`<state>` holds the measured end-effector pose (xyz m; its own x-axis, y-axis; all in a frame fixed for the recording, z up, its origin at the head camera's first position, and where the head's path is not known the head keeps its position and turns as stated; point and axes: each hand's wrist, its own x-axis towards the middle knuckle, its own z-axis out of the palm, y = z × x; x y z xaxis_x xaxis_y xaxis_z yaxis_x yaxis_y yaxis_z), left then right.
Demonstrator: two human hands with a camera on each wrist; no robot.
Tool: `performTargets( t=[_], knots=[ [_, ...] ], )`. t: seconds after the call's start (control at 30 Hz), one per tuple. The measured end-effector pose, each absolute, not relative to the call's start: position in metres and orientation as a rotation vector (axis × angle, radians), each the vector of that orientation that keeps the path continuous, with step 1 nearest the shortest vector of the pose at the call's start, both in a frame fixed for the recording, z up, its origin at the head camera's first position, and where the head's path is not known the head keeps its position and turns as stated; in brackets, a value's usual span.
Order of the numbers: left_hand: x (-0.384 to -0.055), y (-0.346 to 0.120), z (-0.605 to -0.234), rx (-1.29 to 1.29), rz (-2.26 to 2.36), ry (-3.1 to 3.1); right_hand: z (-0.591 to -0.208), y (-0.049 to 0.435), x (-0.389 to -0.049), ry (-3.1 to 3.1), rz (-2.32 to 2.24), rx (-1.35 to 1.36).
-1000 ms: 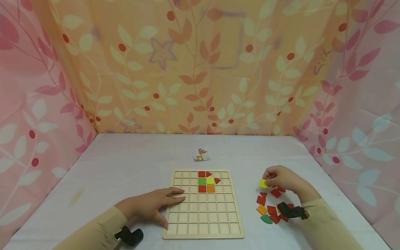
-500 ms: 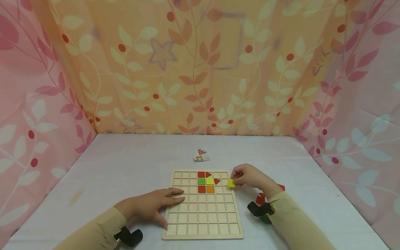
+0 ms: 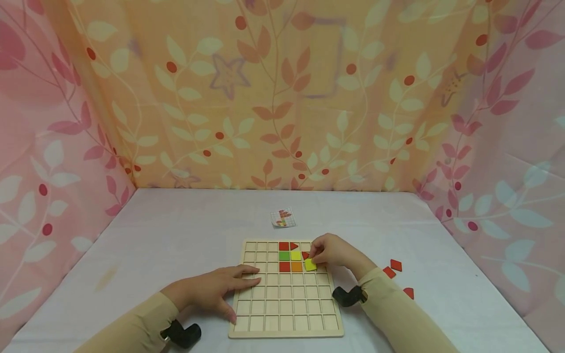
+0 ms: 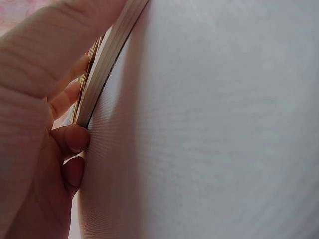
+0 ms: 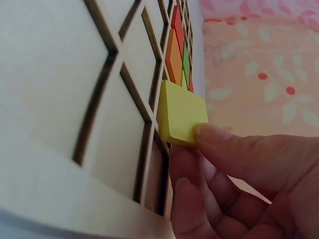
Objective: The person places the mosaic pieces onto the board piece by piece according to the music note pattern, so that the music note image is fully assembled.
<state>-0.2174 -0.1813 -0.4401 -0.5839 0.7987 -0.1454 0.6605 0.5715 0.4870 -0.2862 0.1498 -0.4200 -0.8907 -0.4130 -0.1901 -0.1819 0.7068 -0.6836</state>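
Observation:
In the head view a wooden grid board (image 3: 286, 308) lies on the white table. My right hand (image 3: 332, 251) pinches a yellow square tile (image 3: 311, 265) over the third row, just right of an orange tile (image 3: 297, 266). The right wrist view shows the yellow tile (image 5: 183, 113) tilted between thumb and fingers, close over the grid. Red squares (image 3: 284, 266), a green square (image 3: 284, 256), another yellow square (image 3: 295, 255) and red triangles (image 3: 294, 246) sit in nearby cells. My left hand (image 3: 214, 288) rests spread on the board's left edge, its thumb at the side.
Several loose red tiles (image 3: 396, 265) lie to the right of the board, partly hidden behind the right sleeve (image 3: 399, 309). A small printed pattern card (image 3: 283, 217) lies beyond the board. Patterned curtains (image 3: 282, 98) close off the back and both sides.
My right hand has carried the yellow square leftward from the loose tiles to the board's third row. The left hand stays in place on the board's edge.

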Motion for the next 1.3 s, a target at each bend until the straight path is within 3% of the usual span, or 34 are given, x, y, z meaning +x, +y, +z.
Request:
performTargets(
  t=[1.3],
  knots=[
    [-0.2183,-0.1806,-0.4405,1.183,0.54,2.46,-0.4203,0.1414,-0.2882,2.653,-0.972,-0.323]
  ],
)
